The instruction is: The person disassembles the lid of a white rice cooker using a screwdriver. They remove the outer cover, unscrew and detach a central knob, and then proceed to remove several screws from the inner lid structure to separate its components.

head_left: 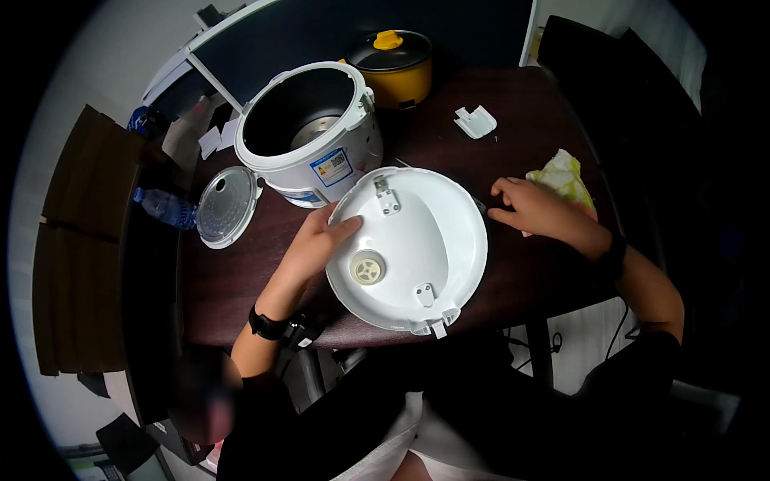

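Observation:
My left hand (314, 247) is closed on the left rim of a round white rice cooker lid (409, 248), thumb on its inner face. The lid lies with its hollow side up, near the table's front edge. A round cream vent piece (367, 268) and two small screwed brackets show inside it. My right hand (529, 207) is just right of the lid, thumb and forefinger apart, and I see nothing between them. Beside that hand lies a crumpled yellow-and-white cloth (563, 175). The white rice cooker body (277, 172) stands uncovered behind the lid, its dark inside showing.
A round inner lid (228, 210) leans left of the cooker body, by a clear plastic bottle (167, 208). Farther back is a yellow pot (393, 86) with a glass lid. A white plastic cover piece (480, 123) and a tiny screw (496, 139) lie at the back right.

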`<state>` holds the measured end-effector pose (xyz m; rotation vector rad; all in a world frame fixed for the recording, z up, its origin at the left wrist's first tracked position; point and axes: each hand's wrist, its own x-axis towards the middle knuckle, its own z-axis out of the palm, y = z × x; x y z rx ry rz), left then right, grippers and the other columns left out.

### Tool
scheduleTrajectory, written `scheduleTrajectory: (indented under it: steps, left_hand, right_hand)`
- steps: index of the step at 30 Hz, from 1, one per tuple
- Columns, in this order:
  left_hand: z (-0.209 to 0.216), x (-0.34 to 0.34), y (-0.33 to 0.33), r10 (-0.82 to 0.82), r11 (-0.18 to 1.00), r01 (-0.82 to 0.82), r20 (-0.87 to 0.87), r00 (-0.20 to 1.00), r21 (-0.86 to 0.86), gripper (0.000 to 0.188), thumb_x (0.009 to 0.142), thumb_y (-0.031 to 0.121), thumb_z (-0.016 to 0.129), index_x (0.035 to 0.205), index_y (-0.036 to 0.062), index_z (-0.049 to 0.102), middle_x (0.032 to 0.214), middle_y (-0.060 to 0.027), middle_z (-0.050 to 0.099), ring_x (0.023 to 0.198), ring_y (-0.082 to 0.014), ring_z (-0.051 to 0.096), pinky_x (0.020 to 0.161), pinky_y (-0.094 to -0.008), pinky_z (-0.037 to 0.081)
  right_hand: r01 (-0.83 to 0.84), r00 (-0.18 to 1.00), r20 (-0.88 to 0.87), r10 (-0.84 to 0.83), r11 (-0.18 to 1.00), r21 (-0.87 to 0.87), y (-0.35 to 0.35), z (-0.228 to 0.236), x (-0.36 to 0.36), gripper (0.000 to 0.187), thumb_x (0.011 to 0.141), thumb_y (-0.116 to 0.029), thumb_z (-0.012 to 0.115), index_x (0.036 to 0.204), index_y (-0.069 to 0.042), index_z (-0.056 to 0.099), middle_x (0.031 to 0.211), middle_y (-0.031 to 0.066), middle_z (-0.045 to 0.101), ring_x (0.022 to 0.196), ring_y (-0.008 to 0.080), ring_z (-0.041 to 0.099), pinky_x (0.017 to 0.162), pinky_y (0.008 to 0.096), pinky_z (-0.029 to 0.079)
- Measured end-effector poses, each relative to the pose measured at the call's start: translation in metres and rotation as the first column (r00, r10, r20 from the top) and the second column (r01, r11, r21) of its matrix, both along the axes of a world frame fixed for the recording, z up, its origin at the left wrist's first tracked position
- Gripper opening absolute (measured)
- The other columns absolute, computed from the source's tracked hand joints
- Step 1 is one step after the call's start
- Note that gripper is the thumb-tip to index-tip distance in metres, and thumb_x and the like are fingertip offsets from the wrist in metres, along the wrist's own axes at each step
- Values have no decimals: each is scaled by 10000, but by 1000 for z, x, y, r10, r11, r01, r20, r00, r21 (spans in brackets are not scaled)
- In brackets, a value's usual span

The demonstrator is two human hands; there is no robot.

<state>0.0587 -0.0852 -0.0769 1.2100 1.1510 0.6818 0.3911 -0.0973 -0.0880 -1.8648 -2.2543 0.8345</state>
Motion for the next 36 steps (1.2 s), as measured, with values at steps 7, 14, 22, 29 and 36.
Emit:
scheduleTrajectory:
  steps: [7, 14, 22, 29, 36]
  left_hand:
    - [22, 13, 12, -104, 979, 141, -237, 966, 144, 359, 884, 206, 559, 1117, -67, 548, 919, -114, 643, 800, -136, 602, 731, -256, 477]
    - [28, 10, 19, -31, 965, 122, -361, 932, 234, 320, 895, 194, 538, 1094, -55, 566, 920, -104, 641, 833, -131, 587, 763, -266, 461]
    - [3, 19, 44, 51, 972, 8, -246, 968, 234, 259, 918, 159, 515, 1046, -49, 598, 847, -64, 633, 754, -95, 555, 694, -241, 452]
    - [-3, 0, 67, 141, 959, -77, -224, 964, 274, 245, 918, 151, 512, 1009, -56, 608, 804, -28, 632, 681, -76, 553, 623, -220, 456]
    - [-5, -25, 105, 263, 934, -197, -199, 944, 299, 262, 901, 140, 500, 1030, -63, 601, 850, -78, 638, 719, -125, 588, 668, -250, 468]
  right_hand:
    - [-297, 951, 174, 254, 905, 304, 50, -60, -22, 366, 767, -272, 621, 991, -4, 514, 934, 179, 606, 784, 349, 618, 677, 437, 498]
    - [-107, 981, -154, 120, 990, 89, 55, -47, -16, 278, 733, -215, 630, 849, 28, 562, 709, 166, 626, 658, 297, 638, 588, 395, 496]
    - [140, 913, -357, -197, 974, -177, 20, -38, 24, 257, 776, -218, 586, 886, 13, 563, 640, 80, 573, 520, 155, 563, 409, 307, 471]
    - [146, 882, -394, -259, 945, -294, 8, -21, 21, 208, 809, -192, 561, 896, -6, 533, 620, 48, 533, 489, 113, 524, 375, 261, 439]
    - [79, 831, -519, -201, 965, -248, 17, -19, 18, 143, 842, -157, 506, 862, -16, 521, 611, 33, 510, 472, 95, 509, 428, 254, 424]
